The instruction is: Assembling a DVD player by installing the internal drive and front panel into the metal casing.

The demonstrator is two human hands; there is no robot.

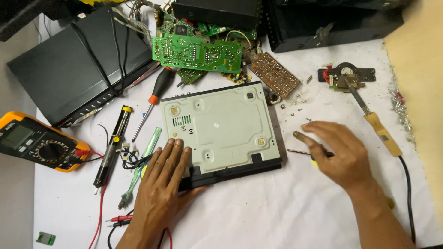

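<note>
Your left hand (pixel 161 177) lies open, flat on the rigid grey sheet-metal player chassis (pixel 221 129); right of it, your right hand (pixel 339 154) grips a thin screwdriver (pixel 300 151); grasp the chassis by its edges

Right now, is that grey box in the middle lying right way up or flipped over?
Flipped over. The grey box shows its bare metal underside with stamped feet and vent slots, and the left hand presses on its corner.
</note>
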